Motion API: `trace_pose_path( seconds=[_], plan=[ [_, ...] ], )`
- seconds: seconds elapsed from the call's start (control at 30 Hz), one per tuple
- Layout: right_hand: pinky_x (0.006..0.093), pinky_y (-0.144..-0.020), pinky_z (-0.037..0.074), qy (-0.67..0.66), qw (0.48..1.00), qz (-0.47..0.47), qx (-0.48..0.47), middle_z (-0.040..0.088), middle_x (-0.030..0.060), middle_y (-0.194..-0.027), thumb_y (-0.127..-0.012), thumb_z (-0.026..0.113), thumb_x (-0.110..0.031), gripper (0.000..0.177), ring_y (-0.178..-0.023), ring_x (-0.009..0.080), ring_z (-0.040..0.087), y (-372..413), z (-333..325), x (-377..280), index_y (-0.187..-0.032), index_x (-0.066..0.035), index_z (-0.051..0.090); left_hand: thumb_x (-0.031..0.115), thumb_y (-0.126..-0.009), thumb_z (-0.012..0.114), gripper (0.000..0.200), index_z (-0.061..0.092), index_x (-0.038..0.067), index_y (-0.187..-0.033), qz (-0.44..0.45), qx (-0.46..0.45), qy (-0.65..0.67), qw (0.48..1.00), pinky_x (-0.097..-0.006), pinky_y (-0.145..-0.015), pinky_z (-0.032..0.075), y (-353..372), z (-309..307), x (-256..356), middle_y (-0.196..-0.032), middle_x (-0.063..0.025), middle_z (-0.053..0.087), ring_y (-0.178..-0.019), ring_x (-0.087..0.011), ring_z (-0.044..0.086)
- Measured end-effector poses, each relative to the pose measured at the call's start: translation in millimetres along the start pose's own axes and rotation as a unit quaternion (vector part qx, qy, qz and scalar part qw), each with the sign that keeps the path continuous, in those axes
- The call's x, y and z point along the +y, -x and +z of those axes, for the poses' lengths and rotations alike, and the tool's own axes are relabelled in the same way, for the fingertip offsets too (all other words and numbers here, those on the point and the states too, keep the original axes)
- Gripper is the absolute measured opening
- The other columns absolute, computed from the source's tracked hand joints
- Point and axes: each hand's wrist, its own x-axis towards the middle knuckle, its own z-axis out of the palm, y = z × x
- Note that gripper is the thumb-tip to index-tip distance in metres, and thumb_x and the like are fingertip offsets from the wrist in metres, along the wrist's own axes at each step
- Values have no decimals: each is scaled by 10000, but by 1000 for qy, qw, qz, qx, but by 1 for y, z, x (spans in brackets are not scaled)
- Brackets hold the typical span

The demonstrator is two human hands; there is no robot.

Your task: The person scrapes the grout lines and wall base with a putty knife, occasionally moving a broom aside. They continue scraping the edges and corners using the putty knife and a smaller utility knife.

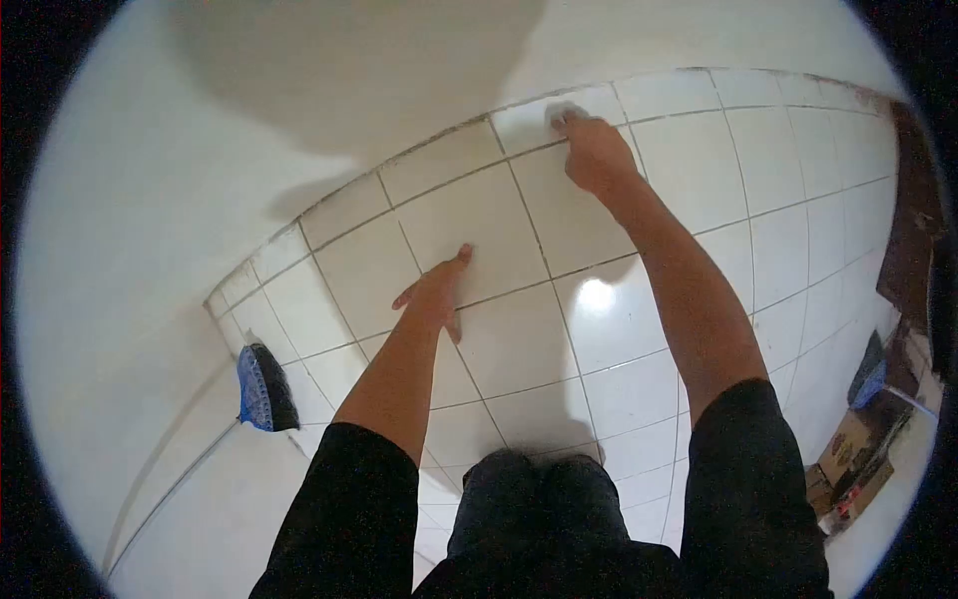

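Note:
My right hand (601, 158) reaches far forward to the row of floor tiles along the wall. Its fingers are closed on a small pale wad (567, 113), pressed near the top of a tile; I cannot tell what it is made of. Lower and to the left, my left hand (436, 292) holds nothing. Its fingers are spread just over the white tiled floor (499, 339), the thumb and fingers pointing apart. Dark lines run between the tiles, and a dark, dirty-looking edge follows the base of the wall.
A pale wall (349, 70) rises ahead. At the left, a broom (264, 387) with blue head and dark bristles leans on a long handle. Another blue brush or broom (868, 382) and cardboard boxes (848, 444) stand at the right, beside dark brown furniture (916, 200).

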Motion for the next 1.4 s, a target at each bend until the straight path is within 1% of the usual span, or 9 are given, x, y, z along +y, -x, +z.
trace_pose_path(
  seconds=[0.17, 0.27, 0.4, 0.53, 1.0, 1.07, 1.2, 1.27, 1.4],
  plan=[
    [433, -915, 514, 42, 998, 5, -44, 628, 169, -1151, -786, 555, 19, 351, -1075, 347, 603, -22, -3, 2, -1126, -41, 619, 725, -831, 530, 969, 259, 70, -1492, 85, -56, 43, 994, -782, -976, 219, 0, 5, -5, -1581, -183, 144, -1382, -550, 142],
    [423, -916, 516, 32, 994, 44, -94, 630, 187, -1113, -792, 554, 14, 340, -1082, 343, 602, -36, -6, -2, -1124, -24, 613, 730, -843, 501, 951, 271, 74, -1491, -59, 28, 81, 995, -758, -1012, 212, -31, 7, -2, -1578, -179, 162, -1379, -544, 168],
    [428, -932, 513, 19, 999, -48, 8, 627, 194, -1129, -815, 550, 3, 304, -1073, 354, 607, 3, 2, -1, -1108, -31, 619, 728, -869, 444, 919, 262, 82, -1497, -35, 29, -8, 999, -750, -1034, 194, -17, 9, 7, -1581, -183, 137, -1398, -530, 128],
    [423, -937, 512, 1, 995, 71, -65, 640, 183, -1112, -796, 564, 5, 328, -1072, 350, 610, -22, -8, -6, -1113, -47, 629, 732, -879, 412, 913, 257, 80, -1498, -16, 16, -40, 999, -753, -1025, 219, -12, 6, 3, -1573, -200, 146, -1407, -517, 120],
    [427, -1027, 437, -88, 996, -28, 15, 561, 193, -1230, -765, 565, 2, 449, -1165, 353, 551, 58, 23, -8, -1213, -34, 560, 710, -870, 479, 910, 310, 48, -1471, 24, 20, -78, 996, -762, -1034, 134, -13, 6, 0, -1536, -221, 257, -1388, -512, 195],
    [429, -1042, 412, -183, 974, 47, 125, 563, 240, -1214, -765, 628, -69, 500, -1166, 367, 548, 82, 28, -19, -1246, -10, 507, 702, -854, 520, 929, 293, 53, -1479, 9, 28, 20, 999, -788, -1003, 129, -8, 8, 1, -1546, -213, 241, -1392, -521, 159],
    [436, -1005, 438, -219, 951, 197, 100, 569, 264, -1219, -767, 675, -129, 571, -1141, 380, 566, 112, 32, -46, -1282, 1, 468, 711, -865, 489, 940, 278, 29, -1477, 43, -29, -21, 998, -789, -997, 142, -8, 5, -1, -1543, -219, 244, -1385, -528, 169],
    [451, -949, 470, -385, 866, 315, 52, 584, 272, -1189, -790, 665, -127, 557, -1083, 400, 592, 115, 35, -59, -1289, 15, 463, 711, -881, 449, 920, 273, 37, -1483, 38, -10, -77, 996, -764, -1024, 150, -10, 8, 5, -1535, -220, 263, -1373, -535, 203],
    [460, -925, 495, -391, 890, 232, 39, 558, 268, -1237, -836, 611, -108, 473, -1064, 407, 603, 115, 53, -85, -1278, 4, 487, 706, -916, 346, 862, 259, 78, -1500, 18, -12, -114, 993, -676, -1105, 149, 0, 7, 9, -1512, -216, 317, -1324, -559, 303]
  ],
)
